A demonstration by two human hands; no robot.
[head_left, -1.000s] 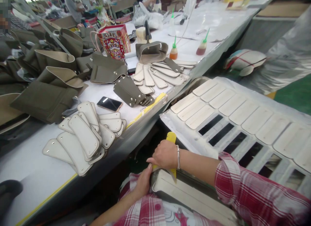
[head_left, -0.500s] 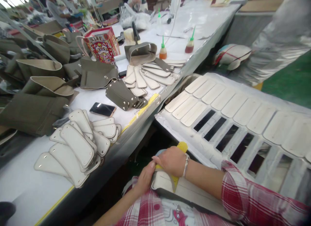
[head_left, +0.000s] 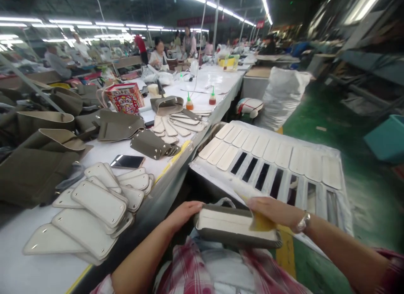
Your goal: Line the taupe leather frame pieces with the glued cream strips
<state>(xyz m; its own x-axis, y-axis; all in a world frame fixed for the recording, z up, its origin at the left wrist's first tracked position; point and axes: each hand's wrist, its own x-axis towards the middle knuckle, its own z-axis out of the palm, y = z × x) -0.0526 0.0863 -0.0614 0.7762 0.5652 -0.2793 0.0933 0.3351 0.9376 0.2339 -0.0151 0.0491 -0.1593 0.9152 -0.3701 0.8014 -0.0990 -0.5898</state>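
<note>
On my lap lies a long leather piece (head_left: 227, 226), cream on top with an olive-grey edge. My left hand (head_left: 182, 214) grips its left end, fingers closed round it. My right hand (head_left: 272, 210) presses a flat yellow scraper (head_left: 263, 222) onto the cream surface near the right end, fingers closed on the tool. A bracelet sits on my right wrist.
A long white worktable (head_left: 41, 268) at left carries stacked cream leather tabs (head_left: 97, 203), a phone (head_left: 128, 161), olive bag parts (head_left: 38, 167) and two glue bottles (head_left: 189, 103). A slotted rack (head_left: 315, 188) of cream strips stands ahead. Other people work far back. Green floor lies at right.
The camera has tilted up, showing the hall. My right hand with the yellow scraper has slid rightward along the piece. My left hand stays at the left end.
</note>
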